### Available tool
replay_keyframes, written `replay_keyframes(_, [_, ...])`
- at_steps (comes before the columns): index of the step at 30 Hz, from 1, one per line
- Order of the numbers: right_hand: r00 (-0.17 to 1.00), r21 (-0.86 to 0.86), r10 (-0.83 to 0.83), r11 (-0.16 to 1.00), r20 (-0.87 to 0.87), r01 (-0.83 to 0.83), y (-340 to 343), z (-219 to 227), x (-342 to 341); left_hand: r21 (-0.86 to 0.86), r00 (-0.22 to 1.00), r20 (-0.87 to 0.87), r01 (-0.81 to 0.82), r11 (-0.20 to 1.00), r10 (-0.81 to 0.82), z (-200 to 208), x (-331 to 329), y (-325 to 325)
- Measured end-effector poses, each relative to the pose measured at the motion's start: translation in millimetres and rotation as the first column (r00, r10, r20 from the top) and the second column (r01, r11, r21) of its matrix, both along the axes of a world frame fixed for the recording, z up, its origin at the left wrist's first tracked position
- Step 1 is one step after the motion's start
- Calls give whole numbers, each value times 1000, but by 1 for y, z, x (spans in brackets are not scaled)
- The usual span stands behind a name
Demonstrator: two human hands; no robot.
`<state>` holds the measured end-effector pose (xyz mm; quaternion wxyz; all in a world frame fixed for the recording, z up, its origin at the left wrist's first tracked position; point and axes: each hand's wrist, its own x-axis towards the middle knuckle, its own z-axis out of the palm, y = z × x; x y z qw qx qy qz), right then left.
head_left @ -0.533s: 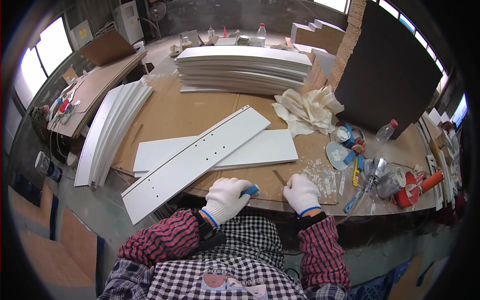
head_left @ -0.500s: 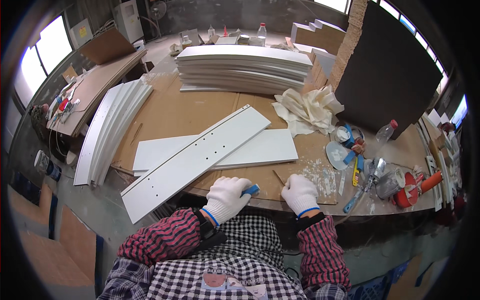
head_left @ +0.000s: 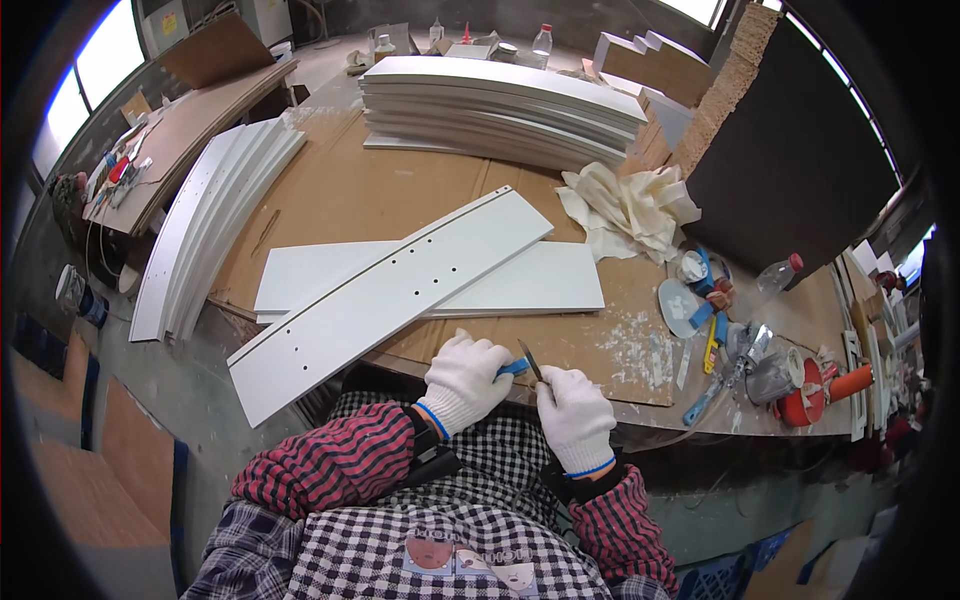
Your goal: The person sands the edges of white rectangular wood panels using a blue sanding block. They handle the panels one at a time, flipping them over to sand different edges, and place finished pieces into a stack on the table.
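Note:
My left hand [head_left: 464,380], in a white knit glove, is closed around a small blue piece [head_left: 517,367] whose end sticks out past the fingers; I cannot make out its kind. In my gloved right hand [head_left: 576,425] is a thin, dark, narrow blade-like tool [head_left: 529,357], pointing up and to the left. Its tip is close beside the blue piece; I cannot tell whether they touch. Both hands are at the table's near edge. Just beyond them a white drilled board [head_left: 370,315] lies slantwise over another white board [head_left: 560,280].
White boards are stacked [head_left: 490,110] at the back, more stand at the left [head_left: 200,240]. A crumpled cloth [head_left: 630,210], a yellow cutter [head_left: 713,340], a blue-handled brush [head_left: 715,395], a clear bottle [head_left: 778,275] and a red-orange tool [head_left: 805,400] lie at right, near a dark panel [head_left: 790,150].
My right hand has moved left with the blade-like tool, bringing it beside the blue piece. My left hand keeps its hold on that piece. The whole view has shifted slightly.

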<state>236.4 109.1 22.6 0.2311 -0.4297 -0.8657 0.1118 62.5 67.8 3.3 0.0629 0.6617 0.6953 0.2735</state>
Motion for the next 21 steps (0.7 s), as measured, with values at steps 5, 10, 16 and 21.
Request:
replay_keyframes(5, [996,-15,-14,1000,90,15,-1,-7,-4,6,1000,11,-7,1000,7,-2,0,0])
replay_keyframes(10, [989,-18,-21,1000,146,24,-1,-5,-5,31,998,64,0,1000,-2,9,2,0])
replay_keyframes(16, [997,23,3,1000,81,-5,-2,-7,-7,110,996,90,5,994,-16,-4,5,7])
replay_keyframes(21, [996,74,19,997,88,-25,-2,-10,-6,111,995,99,-6,994,-5,-7,6,9])
